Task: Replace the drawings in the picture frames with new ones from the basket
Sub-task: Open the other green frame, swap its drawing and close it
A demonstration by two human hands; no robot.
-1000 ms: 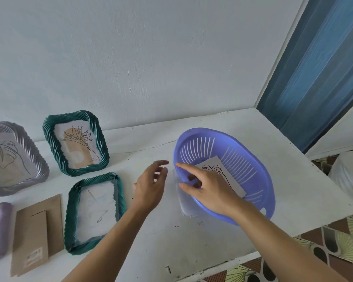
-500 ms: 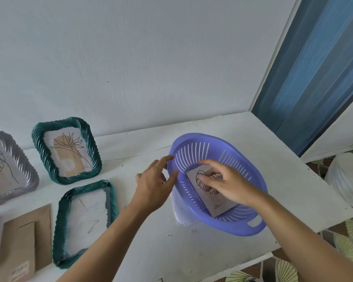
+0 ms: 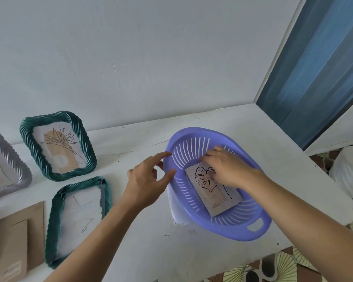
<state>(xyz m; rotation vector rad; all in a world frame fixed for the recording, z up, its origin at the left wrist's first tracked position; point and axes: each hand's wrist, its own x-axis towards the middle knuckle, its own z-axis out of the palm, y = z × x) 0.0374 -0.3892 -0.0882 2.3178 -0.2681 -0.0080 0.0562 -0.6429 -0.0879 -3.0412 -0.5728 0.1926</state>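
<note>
Three picture frames show on the white table: two green ones, a green frame holding a flower drawing point(image 3: 58, 145) toward the back edge and a second green frame point(image 3: 77, 219) lying flat nearer the front edge, plus one grey frame point(image 3: 2, 165) cut off at the left edge. One purple basket point(image 3: 253, 226) sits toward the right edge. One leaf drawing point(image 3: 212, 192) lies in it; whether more sheets lie beneath it cannot be told. One white sheet point(image 3: 176, 212) pokes out from under the basket. One brown backing board point(image 3: 16, 241) lies at the front left corner. Two hands are in view: one left hand point(image 3: 149, 180) and one right hand point(image 3: 228, 167).
</note>
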